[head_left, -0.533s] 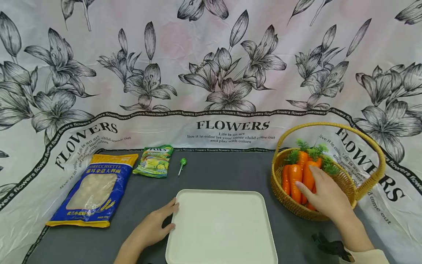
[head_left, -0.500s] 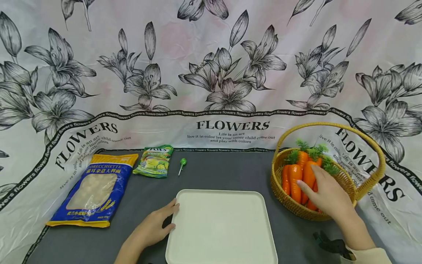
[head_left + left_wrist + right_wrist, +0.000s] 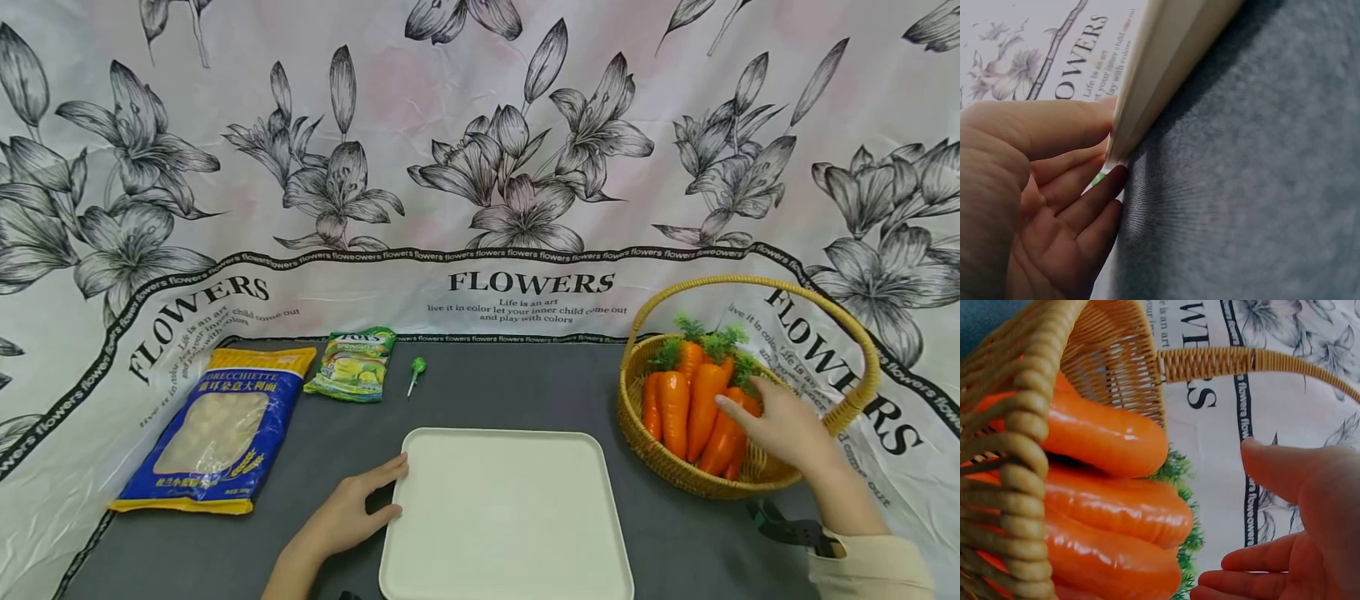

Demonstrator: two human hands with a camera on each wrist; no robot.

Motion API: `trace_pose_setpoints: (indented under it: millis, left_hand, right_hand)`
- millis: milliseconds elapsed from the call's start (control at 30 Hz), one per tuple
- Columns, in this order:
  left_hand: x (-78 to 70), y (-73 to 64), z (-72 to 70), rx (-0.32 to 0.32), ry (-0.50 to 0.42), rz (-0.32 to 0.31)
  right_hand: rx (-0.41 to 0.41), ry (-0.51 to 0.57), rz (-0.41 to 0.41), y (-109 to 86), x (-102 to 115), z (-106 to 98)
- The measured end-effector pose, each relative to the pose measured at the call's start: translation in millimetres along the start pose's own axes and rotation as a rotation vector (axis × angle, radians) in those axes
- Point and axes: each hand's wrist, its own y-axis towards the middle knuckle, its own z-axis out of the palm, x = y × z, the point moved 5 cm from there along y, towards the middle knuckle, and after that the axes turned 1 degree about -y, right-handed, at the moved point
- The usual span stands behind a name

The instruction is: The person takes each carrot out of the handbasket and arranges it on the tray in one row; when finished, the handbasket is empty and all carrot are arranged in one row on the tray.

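Observation:
My left hand [image 3: 345, 515] rests its thumb and fingertips against the left edge of a white rectangular tray [image 3: 504, 517]. In the left wrist view the fingers are nearly straight at the tray's rim [image 3: 1163, 69]. My right hand [image 3: 786, 423] hovers over the right side of a yellow wicker basket [image 3: 633, 442], thumb and fingers spread. Several orange carrots [image 3: 674, 414] with green tops lie in the basket, and the fingertips overlap the rightmost one in the head view. The right wrist view shows that hand [image 3: 1300, 531] apart from the glossy carrots [image 3: 1110, 512], holding nothing.
A blue and yellow pasta bag [image 3: 217, 433] lies on the grey table at left. Behind the tray are a green candy bag [image 3: 351, 367] and a green lollipop [image 3: 417, 371]. The basket's tall arched handle [image 3: 750, 282] rises over the carrots. Flower-printed cloth hangs behind.
My right hand has moved right over the basket, uncovering more of the carrots on that side. The left hand stays at the tray's edge. The head view has shifted very slightly.

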Motion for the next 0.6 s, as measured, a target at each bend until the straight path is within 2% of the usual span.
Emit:
trace_pose_setpoints:
  millis: [300,600]
  left_hand:
    - [5.8,-4.5,-0.5,-0.057,-0.02,0.005]
    - [2.7,-1.0,0.4,-0.055,-0.024,0.007]
  right_hand:
    - [0.038,0.032,0.034,8.6,-15,2]
    - [0.155,0.072,0.108,18.7,-31,-2]
